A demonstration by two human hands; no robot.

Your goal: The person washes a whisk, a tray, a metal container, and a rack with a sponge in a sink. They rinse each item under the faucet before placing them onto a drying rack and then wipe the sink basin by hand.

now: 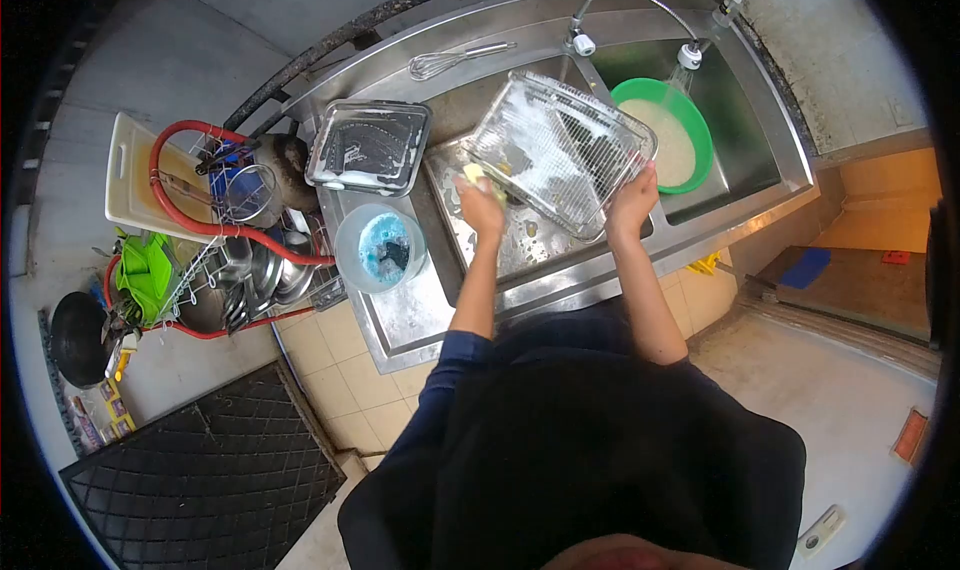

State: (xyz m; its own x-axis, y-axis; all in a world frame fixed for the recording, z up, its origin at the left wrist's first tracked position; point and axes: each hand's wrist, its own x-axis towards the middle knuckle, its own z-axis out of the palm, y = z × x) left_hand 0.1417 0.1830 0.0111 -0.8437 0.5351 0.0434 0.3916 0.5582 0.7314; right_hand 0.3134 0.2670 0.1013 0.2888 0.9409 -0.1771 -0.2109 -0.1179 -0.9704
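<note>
My right hand (632,206) grips the near right corner of a wire rack (575,160), which is tilted over the left sink basin and streaked with white foam. At the rack's left edge, my left hand (482,208) is closed around a yellow sponge (474,174). Below the rack, the wet steel basin (450,205) shows water and small scraps. A clear tub (350,266) with blue soapy water and a dark scrubber stands left of my left hand. Behind it lies a dark, foam-smeared baking tray (368,148).
In the right basin, water runs from the faucet (690,56) into a green bowl (702,140) of cloudy water. A whisk (450,62) lies on the back ledge. Left of the sink are a crowded dish rack (200,280), a red hose (250,235) and a cutting board (122,185).
</note>
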